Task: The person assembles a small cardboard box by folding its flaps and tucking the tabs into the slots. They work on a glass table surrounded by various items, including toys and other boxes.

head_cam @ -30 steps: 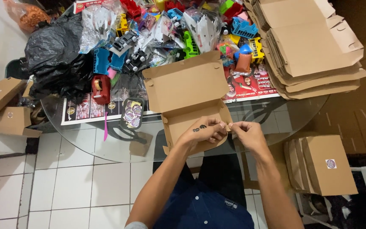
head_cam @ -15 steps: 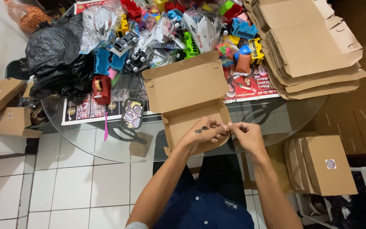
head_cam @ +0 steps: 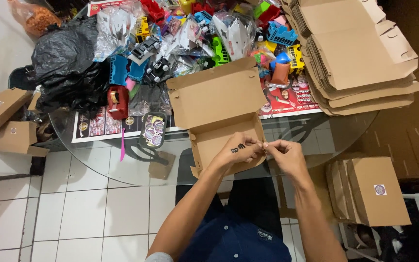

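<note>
Pinching something too small to identify between fingertips, left hand and right hand meet over open brown cardboard box on glass table, flat box stack upper right, round purple stickers in tray left, closed stickered boxes lower right.

Open cardboard box under and just beyond the left hand, right hand touching it, flat box stack far right, toy pile beyond.

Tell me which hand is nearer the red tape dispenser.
Left. The left hand is over the open box, right of the red tape dispenser; the right hand lies farther right, past the box.
</note>
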